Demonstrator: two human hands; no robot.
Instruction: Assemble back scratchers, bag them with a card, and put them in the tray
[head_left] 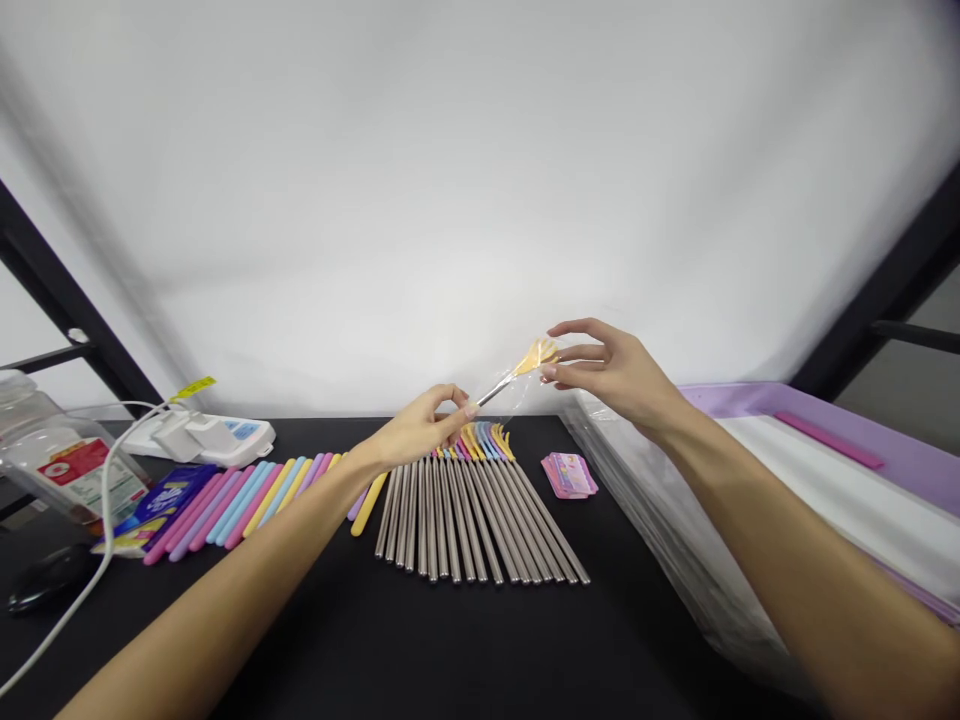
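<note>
My left hand (427,425) pinches the metal shaft of a back scratcher (538,355) with a yellow claw head, which slants up to the right above the table. Clear plastic film (517,395) shows around the head and shaft. At the claw end, my right hand (607,365) has its thumb and fingertips closed on the clear plastic. How far the film covers the shaft is hard to see. Below my hands lies a fanned row of metal rods (465,520) with coloured claw heads, partly hidden behind my left hand.
Coloured handles (240,500) lie in a row at left, beside a blue packet (169,500), a clear jar (82,470), a power strip (217,435) and a black mouse (52,578). Pink cards (570,474) sit right of the rods. Plastic bags (645,510) lie against a purple tray (750,395).
</note>
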